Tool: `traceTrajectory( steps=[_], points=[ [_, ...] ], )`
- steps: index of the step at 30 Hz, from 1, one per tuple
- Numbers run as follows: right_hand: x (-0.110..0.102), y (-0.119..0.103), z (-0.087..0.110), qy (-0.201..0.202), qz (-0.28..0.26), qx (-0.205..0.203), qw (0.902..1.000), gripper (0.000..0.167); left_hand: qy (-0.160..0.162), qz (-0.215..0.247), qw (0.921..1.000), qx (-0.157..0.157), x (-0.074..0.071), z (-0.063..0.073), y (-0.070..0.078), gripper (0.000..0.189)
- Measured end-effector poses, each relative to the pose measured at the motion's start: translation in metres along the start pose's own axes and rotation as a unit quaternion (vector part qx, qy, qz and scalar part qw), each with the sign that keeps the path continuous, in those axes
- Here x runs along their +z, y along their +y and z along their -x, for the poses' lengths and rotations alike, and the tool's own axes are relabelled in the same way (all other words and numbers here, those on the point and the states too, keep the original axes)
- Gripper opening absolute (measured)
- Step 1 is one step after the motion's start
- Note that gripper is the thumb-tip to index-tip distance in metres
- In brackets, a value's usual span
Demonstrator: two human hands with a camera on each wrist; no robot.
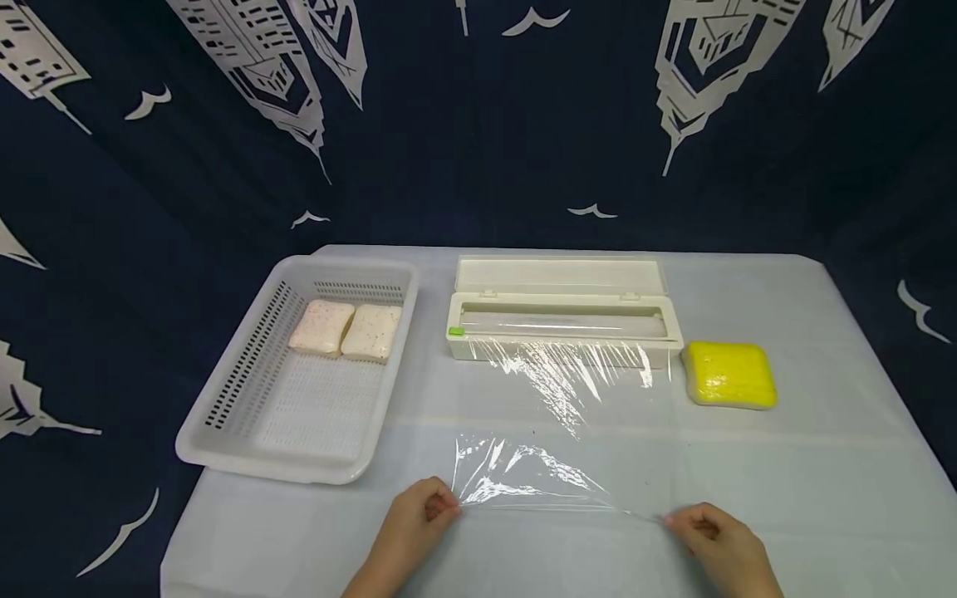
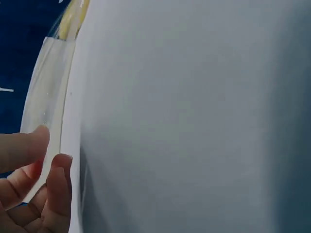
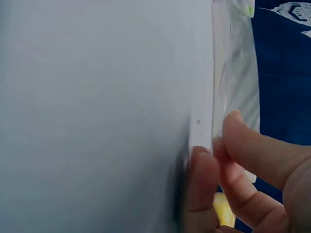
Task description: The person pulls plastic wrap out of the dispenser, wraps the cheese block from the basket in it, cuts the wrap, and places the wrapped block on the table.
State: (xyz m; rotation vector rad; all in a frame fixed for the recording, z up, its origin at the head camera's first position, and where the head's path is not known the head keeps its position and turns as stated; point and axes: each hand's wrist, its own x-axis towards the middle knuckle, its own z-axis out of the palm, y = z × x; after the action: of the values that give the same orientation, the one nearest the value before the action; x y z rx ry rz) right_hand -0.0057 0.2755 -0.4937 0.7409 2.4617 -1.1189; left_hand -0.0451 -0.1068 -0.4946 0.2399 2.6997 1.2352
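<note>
A clear sheet of plastic wrap runs from the cream wrap dispenser, whose lid stands raised, toward the near side of the table. My left hand pinches the sheet's near left corner between thumb and fingers. At the near right corner, my right hand pinches the film, which narrows to a thin strand there. The near edge stretches between both hands. In the left wrist view, the thumb and curled fingers appear before the dispenser. The right wrist view shows the right thumb bent toward the fingers.
Right of the dispenser lies a shiny yellow block. A white perforated basket stands at the left, holding two pale, speckled, rounded square pieces side by side. A white cover spreads over the table; dark patterned cloth hangs behind.
</note>
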Motion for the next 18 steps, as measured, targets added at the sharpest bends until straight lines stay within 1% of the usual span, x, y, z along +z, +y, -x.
traceTrajectory(
  steps=[2,5,7,11,13,15,18],
  points=[
    [0.004,-0.001,0.0,0.013,0.01,-0.014,0.9998,0.037,-0.007,0.007,0.9998,-0.016,0.001,0.0,0.0,0.013],
    [0.008,-0.002,0.0,0.03,0.02,-0.025,0.999,0.037,-0.006,0.006,0.9997,-0.023,0.004,0.0,-0.001,0.011],
    [0.008,-0.003,0.0,0.035,0.026,-0.032,0.9985,0.041,-0.001,0.007,0.9996,-0.026,0.005,0.0,-0.002,0.009],
    [0.007,-0.004,-0.002,0.022,0.028,-0.034,0.9988,0.049,0.014,0.018,0.9981,-0.058,0.008,-0.002,-0.001,0.014],
    [0.005,-0.005,-0.002,0.013,0.027,-0.036,0.9989,0.05,0.024,0.021,0.9969,-0.073,0.009,-0.004,0.0,0.016],
    [0.004,-0.006,-0.002,0.008,0.026,-0.035,0.999,0.049,0.039,0.014,0.9966,-0.072,0.011,-0.005,0.0,0.017],
    [0.005,-0.007,-0.001,0.005,0.027,-0.037,0.999,0.046,0.062,-0.006,0.9965,-0.056,0.014,-0.005,0.0,0.018]
  ],
)
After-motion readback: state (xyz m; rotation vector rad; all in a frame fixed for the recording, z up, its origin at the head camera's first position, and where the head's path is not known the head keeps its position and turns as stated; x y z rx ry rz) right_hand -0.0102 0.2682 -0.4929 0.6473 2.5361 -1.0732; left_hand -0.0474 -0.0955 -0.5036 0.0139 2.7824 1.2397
